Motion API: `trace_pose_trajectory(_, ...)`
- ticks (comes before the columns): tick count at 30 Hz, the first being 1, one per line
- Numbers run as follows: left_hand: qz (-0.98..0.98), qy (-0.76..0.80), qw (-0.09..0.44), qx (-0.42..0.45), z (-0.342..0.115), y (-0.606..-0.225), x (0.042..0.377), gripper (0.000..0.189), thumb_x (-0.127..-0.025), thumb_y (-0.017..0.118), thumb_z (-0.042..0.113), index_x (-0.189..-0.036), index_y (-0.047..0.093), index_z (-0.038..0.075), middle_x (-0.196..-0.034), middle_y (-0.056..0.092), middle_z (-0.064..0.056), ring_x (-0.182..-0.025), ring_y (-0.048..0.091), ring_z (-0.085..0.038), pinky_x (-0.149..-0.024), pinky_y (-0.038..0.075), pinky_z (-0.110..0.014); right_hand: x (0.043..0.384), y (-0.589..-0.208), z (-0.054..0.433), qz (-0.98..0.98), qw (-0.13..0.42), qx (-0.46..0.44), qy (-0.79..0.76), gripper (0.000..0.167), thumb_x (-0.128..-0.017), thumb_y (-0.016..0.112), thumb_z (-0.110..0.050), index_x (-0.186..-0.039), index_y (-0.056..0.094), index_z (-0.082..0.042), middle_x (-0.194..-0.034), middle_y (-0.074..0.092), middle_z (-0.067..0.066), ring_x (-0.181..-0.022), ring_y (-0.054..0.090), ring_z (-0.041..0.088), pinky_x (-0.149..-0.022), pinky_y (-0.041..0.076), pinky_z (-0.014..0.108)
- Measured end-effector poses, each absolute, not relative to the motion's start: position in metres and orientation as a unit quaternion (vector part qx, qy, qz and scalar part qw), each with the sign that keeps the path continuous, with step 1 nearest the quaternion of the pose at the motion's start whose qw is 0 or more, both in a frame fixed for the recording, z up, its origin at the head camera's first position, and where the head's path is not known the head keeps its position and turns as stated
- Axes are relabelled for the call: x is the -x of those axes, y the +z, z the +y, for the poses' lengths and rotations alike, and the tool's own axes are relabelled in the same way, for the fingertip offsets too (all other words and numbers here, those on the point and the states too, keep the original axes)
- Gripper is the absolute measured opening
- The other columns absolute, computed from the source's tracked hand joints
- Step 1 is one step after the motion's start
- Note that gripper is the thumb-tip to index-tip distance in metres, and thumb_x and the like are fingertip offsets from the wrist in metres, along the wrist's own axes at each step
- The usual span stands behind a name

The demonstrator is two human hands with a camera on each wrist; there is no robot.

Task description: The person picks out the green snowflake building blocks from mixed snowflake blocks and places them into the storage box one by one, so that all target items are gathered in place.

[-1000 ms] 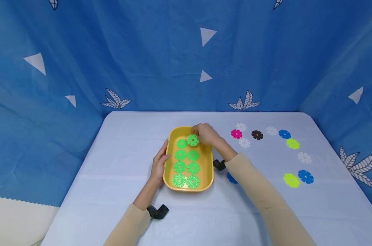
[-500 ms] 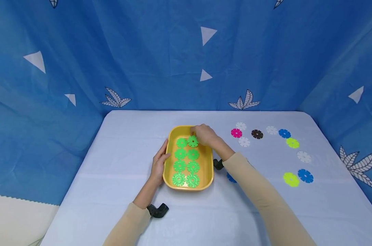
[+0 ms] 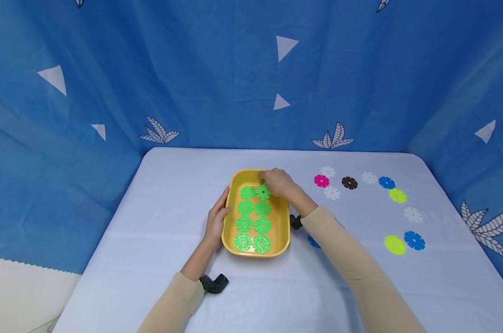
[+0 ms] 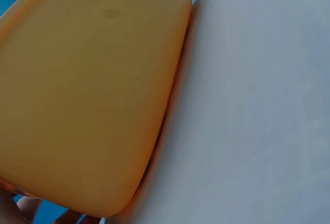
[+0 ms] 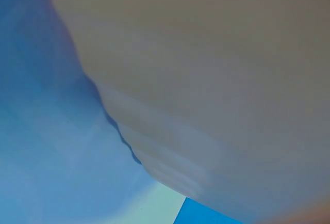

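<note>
My left hand (image 3: pixel 216 222) grips the left side of a yellow plastic tray (image 3: pixel 283 231), thumb at the rim and fingers along the outer wall. Its fingers show at the lower left of the left wrist view, beside the tray's smooth outer surface (image 4: pixel 87 95). Inside lie several green notched discs (image 3: pixel 244 224) in two columns. My right hand (image 3: pixel 278 182) reaches over the tray's far right corner, its curled fingers pinching the edge of the far right green disc (image 3: pixel 263 192). The fingertips are partly hidden. A beige sleeve (image 5: pixel 206 79) fills the right wrist view.
Loose notched discs lie on the white table to the right: a pink disc (image 3: pixel 321 181), a black disc (image 3: pixel 349 183), plus white, blue and yellow-green ones. A blue disc (image 3: pixel 313 241) is partly covered by the right sleeve. A blue curtain (image 3: pixel 218 74) hangs behind the table.
The far right green disc, raised a second ago, now sits a little lower, level with its neighbour. My right fingers have come down with it. The left hand stays on the tray.
</note>
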State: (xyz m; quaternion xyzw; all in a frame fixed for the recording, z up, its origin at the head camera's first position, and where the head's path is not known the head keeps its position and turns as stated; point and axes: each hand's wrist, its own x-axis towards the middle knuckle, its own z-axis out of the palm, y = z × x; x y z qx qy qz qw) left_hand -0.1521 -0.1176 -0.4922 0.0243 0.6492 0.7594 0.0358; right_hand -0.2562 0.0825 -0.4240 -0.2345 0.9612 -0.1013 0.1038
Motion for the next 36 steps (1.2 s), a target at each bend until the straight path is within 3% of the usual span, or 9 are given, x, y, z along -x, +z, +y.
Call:
trace_pose_trajectory(8, 0.646, 0.762, 0.036, -0.025, -0.1183, -0.4939, 0.1528, 0.058, -0.100, 0.040, 0.009, -0.156, 0.025, 0.018, -0.164, 0.016, 0.004, -0.152, 0.009, -0.014, -0.123, 0.015, -0.034, 0.2556, -0.4241, 0.0826, 0.961, 0.092, 0.242, -0.101, 0.033, -0.096, 0.041, 0.008, -0.104, 0.069, -0.008, -0.094, 0.065, 0.010, -0.065, 0.043, 0.018, -0.056, 0.036, 0.024)
trace_pose_trajectory(16, 0.645, 0.764, 0.033, -0.024, -0.1166, -0.4914, 0.1532, 0.059, -0.100, 0.040, 0.009, -0.156, 0.026, 0.020, -0.164, 0.017, 0.006, -0.152, 0.011, -0.012, -0.123, 0.016, -0.032, 0.2549, -0.4245, 0.0836, 0.963, 0.085, 0.241, -0.087, 0.030, -0.097, 0.047, 0.005, -0.114, 0.069, -0.008, -0.107, 0.069, 0.012, -0.064, 0.042, 0.017, -0.056, 0.038, 0.024)
trace_pose_trajectory(24, 0.647, 0.761, 0.034, -0.024, -0.1171, -0.4933, 0.1534, 0.058, -0.101, 0.039, 0.008, -0.156, 0.026, 0.018, -0.164, 0.018, 0.005, -0.152, 0.010, -0.013, -0.124, 0.015, -0.033, 0.2522, -0.4247, 0.0832, 0.963, 0.092, 0.240, -0.084, 0.023, -0.097, 0.053, -0.001, -0.113, 0.068, -0.007, -0.105, 0.068, 0.013, -0.069, 0.051, 0.019, -0.062, 0.048, 0.026)
trace_pose_trajectory(28, 0.649, 0.759, 0.036, -0.022, -0.1174, -0.4941, 0.1515, 0.058, -0.101, 0.039, 0.009, -0.156, 0.026, 0.019, -0.164, 0.018, 0.005, -0.152, 0.010, -0.013, -0.124, 0.015, -0.033, 0.2501, -0.4277, 0.0827, 0.962, 0.095, 0.244, -0.078, 0.020, -0.092, 0.059, 0.003, -0.107, 0.067, -0.007, -0.097, 0.066, 0.009, -0.068, 0.049, 0.018, -0.061, 0.046, 0.026)
trace_pose_trajectory(31, 0.651, 0.758, 0.036, -0.020, -0.1170, -0.4940, 0.1501, 0.058, -0.101, 0.039, 0.009, -0.156, 0.026, 0.018, -0.164, 0.017, 0.005, -0.152, 0.010, -0.013, -0.124, 0.015, -0.033, 0.2493, -0.4298, 0.0825, 0.962, 0.093, 0.245, -0.075, 0.014, -0.088, 0.060, 0.006, -0.091, 0.061, -0.008, -0.078, 0.051, 0.004, -0.064, 0.038, 0.016, -0.057, 0.034, 0.025)
trace_pose_trajectory(36, 0.651, 0.758, 0.034, -0.024, -0.1163, -0.4932, 0.1513, 0.058, -0.100, 0.038, 0.007, -0.156, 0.026, 0.018, -0.164, 0.017, 0.004, -0.152, 0.010, -0.014, -0.124, 0.014, -0.034, 0.2503, -0.4307, 0.0829, 0.963, 0.073, 0.249, -0.075, 0.030, -0.087, 0.058, 0.009, -0.073, 0.042, -0.013, -0.068, 0.022, 0.000, -0.061, 0.025, 0.014, -0.055, 0.024, 0.026)
